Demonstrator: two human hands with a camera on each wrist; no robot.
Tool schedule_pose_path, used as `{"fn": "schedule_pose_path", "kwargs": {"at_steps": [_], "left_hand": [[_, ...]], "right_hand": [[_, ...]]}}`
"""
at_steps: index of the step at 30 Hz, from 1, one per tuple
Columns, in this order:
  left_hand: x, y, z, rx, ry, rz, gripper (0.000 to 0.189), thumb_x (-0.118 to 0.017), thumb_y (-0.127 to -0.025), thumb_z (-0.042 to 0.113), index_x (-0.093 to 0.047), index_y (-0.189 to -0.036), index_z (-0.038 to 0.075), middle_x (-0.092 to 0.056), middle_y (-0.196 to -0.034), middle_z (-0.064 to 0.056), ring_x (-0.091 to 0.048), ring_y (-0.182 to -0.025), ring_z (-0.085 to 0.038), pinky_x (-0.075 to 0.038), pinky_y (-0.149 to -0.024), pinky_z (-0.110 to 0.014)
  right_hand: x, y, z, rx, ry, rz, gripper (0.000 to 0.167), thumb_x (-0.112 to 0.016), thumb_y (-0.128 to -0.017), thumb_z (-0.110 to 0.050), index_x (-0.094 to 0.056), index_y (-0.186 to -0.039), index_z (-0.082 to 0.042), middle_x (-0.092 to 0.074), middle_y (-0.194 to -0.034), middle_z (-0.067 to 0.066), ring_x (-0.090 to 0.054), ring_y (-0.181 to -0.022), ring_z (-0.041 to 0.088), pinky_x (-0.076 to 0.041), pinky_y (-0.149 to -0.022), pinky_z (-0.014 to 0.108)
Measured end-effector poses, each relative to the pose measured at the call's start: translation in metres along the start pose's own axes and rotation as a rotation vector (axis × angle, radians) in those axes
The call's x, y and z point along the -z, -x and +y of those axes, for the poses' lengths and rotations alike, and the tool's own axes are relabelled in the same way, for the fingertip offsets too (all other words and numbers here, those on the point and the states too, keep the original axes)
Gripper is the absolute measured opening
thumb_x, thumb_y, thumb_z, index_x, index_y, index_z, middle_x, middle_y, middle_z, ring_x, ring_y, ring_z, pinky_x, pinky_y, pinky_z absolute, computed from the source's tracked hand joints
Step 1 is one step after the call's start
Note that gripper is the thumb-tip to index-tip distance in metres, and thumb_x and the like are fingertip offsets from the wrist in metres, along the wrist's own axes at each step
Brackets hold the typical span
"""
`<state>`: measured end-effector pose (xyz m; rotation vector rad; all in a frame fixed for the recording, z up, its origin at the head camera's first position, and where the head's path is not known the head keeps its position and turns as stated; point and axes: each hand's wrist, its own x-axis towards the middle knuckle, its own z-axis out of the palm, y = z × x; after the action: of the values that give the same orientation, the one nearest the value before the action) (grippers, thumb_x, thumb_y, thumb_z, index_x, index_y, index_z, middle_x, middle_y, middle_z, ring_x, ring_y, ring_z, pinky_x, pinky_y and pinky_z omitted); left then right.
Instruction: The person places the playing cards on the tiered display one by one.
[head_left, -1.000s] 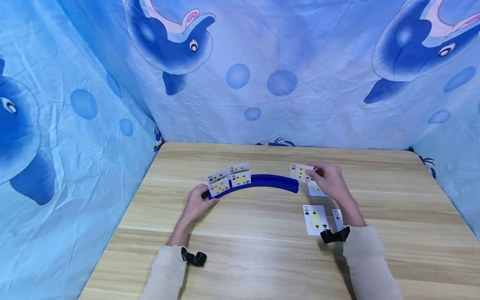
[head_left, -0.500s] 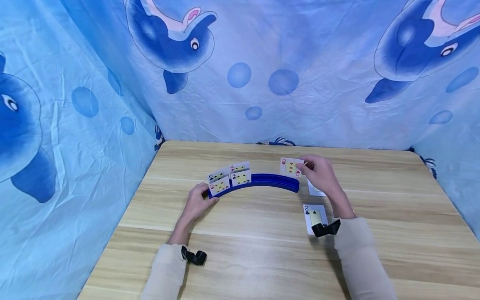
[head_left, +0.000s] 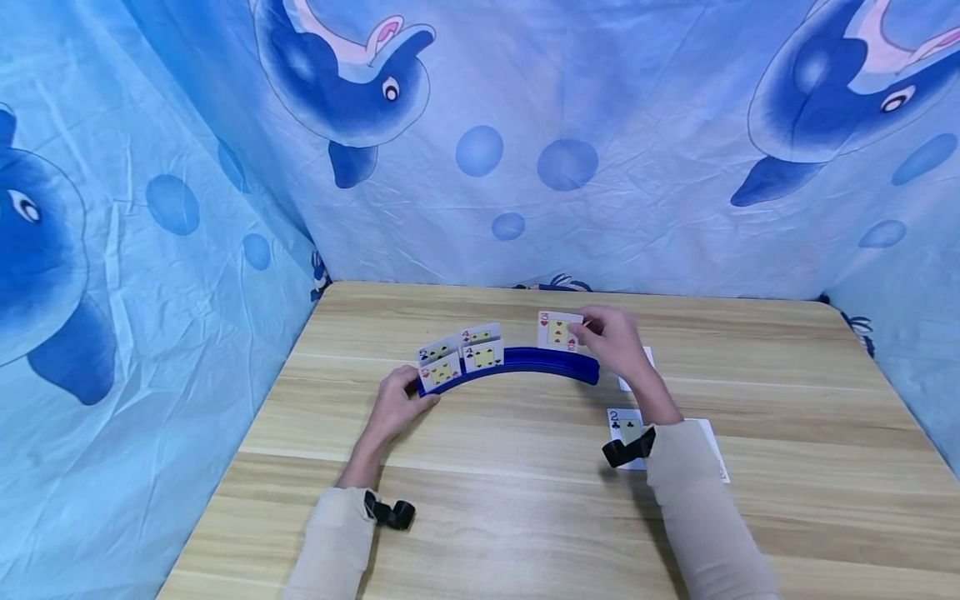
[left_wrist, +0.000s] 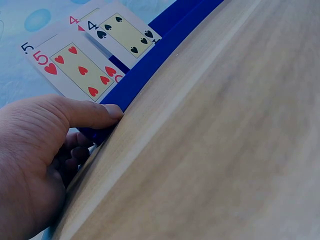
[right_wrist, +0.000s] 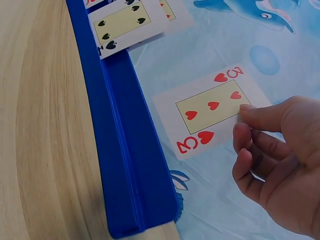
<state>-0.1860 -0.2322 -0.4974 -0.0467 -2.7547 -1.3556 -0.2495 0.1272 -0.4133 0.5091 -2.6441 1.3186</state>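
A curved blue card holder [head_left: 551, 361] stands on the wooden table. My left hand [head_left: 393, 408] grips its left end, thumb on the front and fingers curled behind. In the holder's left part, the five of hearts [left_wrist: 82, 70] and four of spades [left_wrist: 125, 31] stand in front. Behind them rise a black five [head_left: 437, 351] and a red four [head_left: 480, 335], both partly covered. Between thumb and fingers, my right hand [head_left: 617, 343] pinches the three of hearts [right_wrist: 210, 106] by its right edge. That card is above and behind the holder's right half, apart from it.
Right of the holder, the two of clubs [head_left: 621, 423] lies face up, partly under the right wrist's black strap. Another card [head_left: 712, 446] shows beside the sleeve, and one more [head_left: 648, 356] peeks out behind the right forearm. A dolphin-print curtain [head_left: 517, 100] hangs behind the table [head_left: 495, 500].
My right hand has carried the three of hearts leftward, from beyond the holder's right end to above its right half. The left hand and the standing cards have stayed put.
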Motion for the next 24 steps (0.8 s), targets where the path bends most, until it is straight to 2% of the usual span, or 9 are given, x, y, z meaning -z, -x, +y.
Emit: {"fn": "schedule_pose_path", "kwargs": {"at_steps": [5,9,16,24], "left_hand": [[0.0,0.0,0.001,0.026,0.017,-0.011,0.042,-0.08,-0.08,0.008,-0.068,-0.117,-0.006,-0.066,-0.118,-0.022,-0.06,-0.112,-0.036,-0.05,-0.1,-0.049],[0.0,0.0,0.002,0.021,0.021,-0.014,0.04,-0.079,-0.081,0.008,-0.068,-0.117,-0.006,-0.066,-0.118,-0.022,-0.06,-0.111,-0.034,-0.05,-0.099,-0.048],[0.0,0.001,0.0,0.009,0.001,-0.009,0.04,-0.079,-0.081,0.008,-0.068,-0.117,-0.005,-0.066,-0.117,-0.021,-0.06,-0.111,-0.033,-0.05,-0.097,-0.046],[0.0,0.0,0.0,0.011,0.006,-0.011,0.04,-0.079,-0.081,0.009,-0.068,-0.117,-0.005,-0.066,-0.118,-0.022,-0.06,-0.112,-0.034,-0.05,-0.099,-0.049]], "right_hand": [[-0.008,-0.006,-0.001,0.003,-0.025,-0.008,0.025,-0.064,-0.097,-0.011,-0.07,-0.119,-0.001,-0.073,-0.087,0.018,-0.068,-0.075,0.035,-0.043,-0.057,0.022],[-0.014,-0.011,-0.003,0.02,-0.051,-0.016,0.025,-0.064,-0.097,-0.01,-0.07,-0.119,-0.001,-0.072,-0.085,0.018,-0.067,-0.075,0.037,-0.042,-0.056,0.022],[-0.024,-0.016,-0.008,0.06,-0.075,-0.045,0.024,-0.064,-0.096,-0.009,-0.07,-0.117,0.0,-0.07,-0.079,0.016,-0.062,-0.067,0.031,-0.04,-0.055,0.023],[-0.03,-0.021,-0.011,0.053,-0.12,-0.076,0.021,-0.063,-0.097,-0.007,-0.071,-0.114,0.0,-0.071,-0.084,0.019,-0.064,-0.072,0.034,-0.04,-0.056,0.022]]}}
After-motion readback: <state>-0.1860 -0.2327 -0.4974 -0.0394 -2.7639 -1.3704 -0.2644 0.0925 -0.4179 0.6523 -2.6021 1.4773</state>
